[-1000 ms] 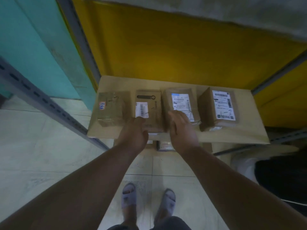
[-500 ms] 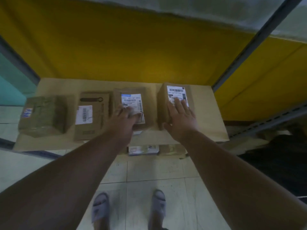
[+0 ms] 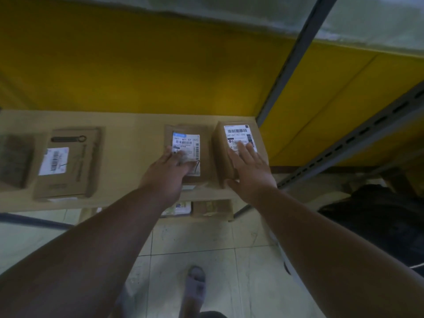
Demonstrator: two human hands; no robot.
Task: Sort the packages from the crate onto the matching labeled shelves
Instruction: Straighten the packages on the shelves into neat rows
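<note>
Yellow backing panels close off the rear of a tan shelf (image 3: 128,120), whose grey steel upright (image 3: 296,58) rises at 1 o'clock. Four packages lie in a row on it. At 12 o'clock the left hand (image 3: 171,169) rests flat on a flat labelled package (image 3: 187,152), fingers straight across the lower part of its label. Just beside it, toward 1 o'clock, the right hand (image 3: 249,171) lies on a taller box (image 3: 231,150), fingers spread over the label and the thumb against the near side. A brown carton (image 3: 68,161) sits well apart at 10 o'clock, with a taped parcel (image 3: 15,159) at 9 o'clock. No crate is in view. By the look of it, the step is squaring placed parcels into line. Next, both hands should lift away and go back for another package.
</note>
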